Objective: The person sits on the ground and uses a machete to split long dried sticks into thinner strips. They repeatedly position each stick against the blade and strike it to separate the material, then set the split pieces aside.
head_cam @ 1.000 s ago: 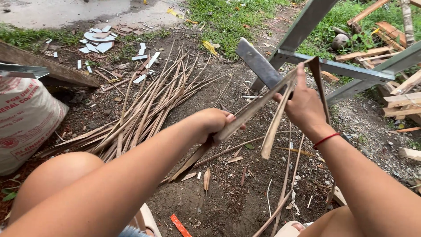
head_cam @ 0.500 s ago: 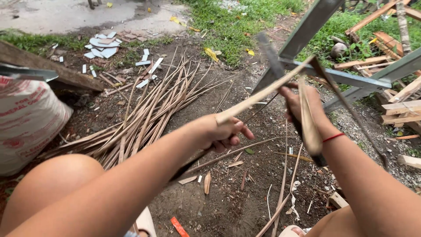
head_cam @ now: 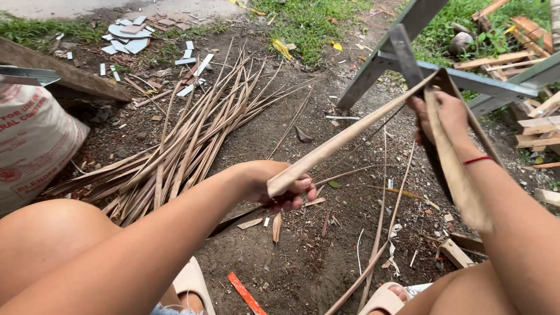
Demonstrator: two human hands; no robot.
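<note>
Sack (head_cam: 32,146) first: we see it at the far left, white and bulging, with red and dark print on its side. The ground is bare dirt, with a pile of leaf strips (head_cam: 186,140) on it, broken tile bits (head_cam: 131,38) beyond and grass at the top. Our left hand (head_cam: 280,186) is closed around the lower end of a long pale stalk (head_cam: 350,137), which slants up to the right hand (head_cam: 446,116). That hand is clenched around a dark-bladed knife (head_cam: 405,55) set against the stalk.
</note>
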